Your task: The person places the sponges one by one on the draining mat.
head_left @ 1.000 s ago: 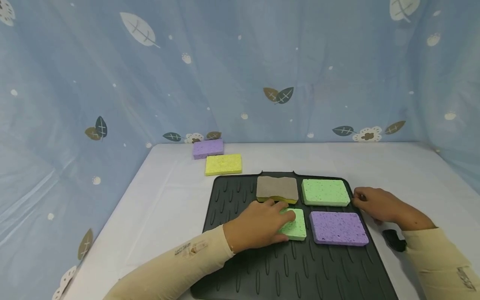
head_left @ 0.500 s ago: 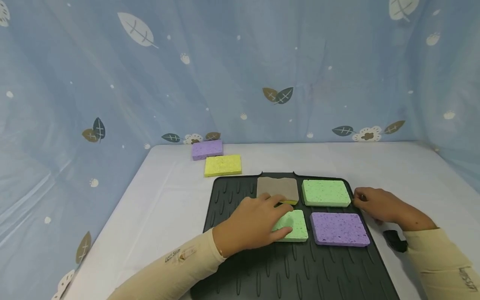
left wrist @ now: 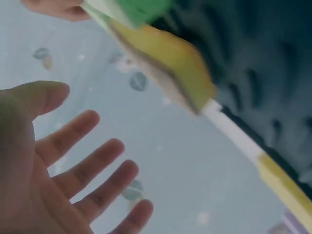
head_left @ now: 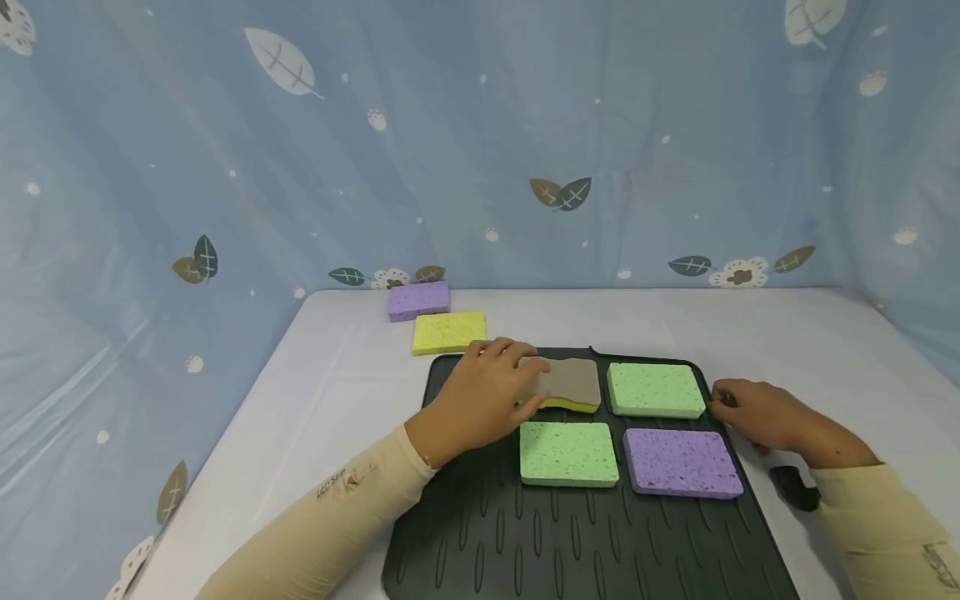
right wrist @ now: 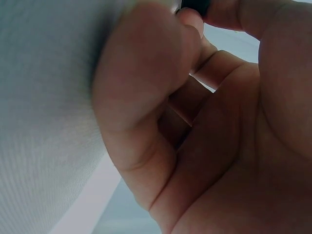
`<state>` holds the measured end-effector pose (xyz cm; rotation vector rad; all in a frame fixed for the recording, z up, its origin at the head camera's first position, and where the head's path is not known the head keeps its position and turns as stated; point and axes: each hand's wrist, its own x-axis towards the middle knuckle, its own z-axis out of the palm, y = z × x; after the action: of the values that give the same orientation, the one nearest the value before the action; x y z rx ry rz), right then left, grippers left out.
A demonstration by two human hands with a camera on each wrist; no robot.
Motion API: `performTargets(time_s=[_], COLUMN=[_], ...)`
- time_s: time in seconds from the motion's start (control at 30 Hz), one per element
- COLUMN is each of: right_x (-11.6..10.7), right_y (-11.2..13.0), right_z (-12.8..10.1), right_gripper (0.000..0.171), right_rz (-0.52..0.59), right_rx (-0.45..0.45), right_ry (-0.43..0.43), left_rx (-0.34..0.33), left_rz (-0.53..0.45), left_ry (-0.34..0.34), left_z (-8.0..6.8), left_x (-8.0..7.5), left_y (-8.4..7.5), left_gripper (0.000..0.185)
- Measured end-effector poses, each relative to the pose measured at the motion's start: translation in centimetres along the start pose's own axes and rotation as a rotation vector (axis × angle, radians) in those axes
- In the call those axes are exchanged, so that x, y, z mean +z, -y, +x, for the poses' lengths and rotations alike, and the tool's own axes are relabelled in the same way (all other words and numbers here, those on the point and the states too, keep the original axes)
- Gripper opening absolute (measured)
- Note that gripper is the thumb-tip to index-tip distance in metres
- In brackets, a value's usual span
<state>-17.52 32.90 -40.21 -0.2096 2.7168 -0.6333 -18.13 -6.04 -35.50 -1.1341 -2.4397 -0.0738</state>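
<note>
A black ribbed mat [head_left: 570,533] lies on the white table and carries several sponges. My left hand [head_left: 504,375] hovers with straight, spread fingers over the left end of a brown-topped yellow sponge [head_left: 568,383] at the mat's back. In the left wrist view the left hand [left wrist: 73,165] is open and holds nothing, with that sponge [left wrist: 170,63] beyond it. One green sponge [head_left: 655,389] lies to the right of it, another green sponge [head_left: 567,452] and a purple sponge [head_left: 681,462] in front. My right hand [head_left: 731,404] has curled fingers [right wrist: 146,78] that pinch the mat's right edge [right wrist: 194,5].
A second purple sponge [head_left: 418,300] and a yellow sponge [head_left: 447,332] lie off the mat at the table's back left. A blue leaf-print cloth [head_left: 480,150] walls in the table [head_left: 330,417] at the back and both sides. The mat's front half is bare.
My left hand lifted off the near green sponge and moved back and left to the brown-topped sponge. That green sponge now lies uncovered. The right hand stayed at the mat's edge.
</note>
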Motion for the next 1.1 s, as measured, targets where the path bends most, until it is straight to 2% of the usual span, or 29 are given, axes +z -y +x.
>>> performTargets(time_s=[0.2, 0.37, 0.63, 0.87, 1.0, 1.1], right_x=[-0.1, -0.1, 0.2, 0.1, 0.1, 0.1], right_y=[-0.2, -0.1, 0.0, -0.1, -0.1, 0.0], right_z=[-0.2, -0.2, -0.1, 0.0, 0.0, 0.1], right_gripper=[0.017, 0.018, 0.018, 0.018, 0.018, 0.017], right_rz=[-0.007, 0.008, 0.015, 0.011, 0.018, 0.015], right_rx=[0.006, 0.001, 0.003, -0.001, -0.002, -0.004], right_ry=[-0.011, -0.002, -0.003, -0.013, -0.005, -0.007], left_rx=[-0.066, -0.128, -0.232, -0.315, -0.364, -0.387], left_rz=[0.049, 0.056, 0.047, 0.020, -0.002, -0.003], left_ry=[0.150, 0.228, 0.369, 0.444, 0.499, 0.517], left_z=[0.0, -0.3, -0.3, -0.4, -0.6, -0.7], left_x=[0.7, 1.2, 2.6, 3.2, 3.3, 3.5], left_y=[2.1, 3.7, 6.4, 8.8, 9.9, 10.5], left_gripper=[0.053, 0.062, 0.060, 0.057, 0.058, 0.057])
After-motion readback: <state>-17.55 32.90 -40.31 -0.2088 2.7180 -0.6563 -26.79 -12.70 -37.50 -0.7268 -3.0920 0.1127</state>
